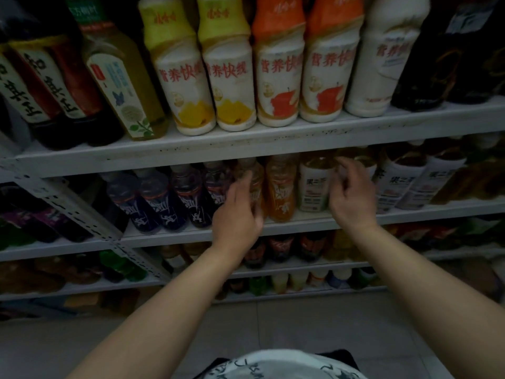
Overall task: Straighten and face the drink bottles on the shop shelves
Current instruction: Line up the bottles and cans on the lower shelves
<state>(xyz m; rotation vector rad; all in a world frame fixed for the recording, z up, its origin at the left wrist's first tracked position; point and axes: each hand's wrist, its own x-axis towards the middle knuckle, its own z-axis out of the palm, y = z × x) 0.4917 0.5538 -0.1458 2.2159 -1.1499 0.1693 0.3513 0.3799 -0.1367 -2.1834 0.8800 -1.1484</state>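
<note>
dim, soft wide-angle view; lower shelves [273, 228] murky, hands [352, 198] perhaps motion-blurred.

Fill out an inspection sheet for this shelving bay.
Surface: white shelves, front edge speckled dark.
Job's things: milk-drink bottles upright, labels forward; orange bottles and purple bottles on the shelf below.
Clutter: nothing seen.
Grippers: left hand against one orange bottle, right hand before white-labelled bottles; fingers blurred, grip unclear.
Cables: nothing seen.
Surroundings: tiled floor; more bottles on lower shelves.
</note>
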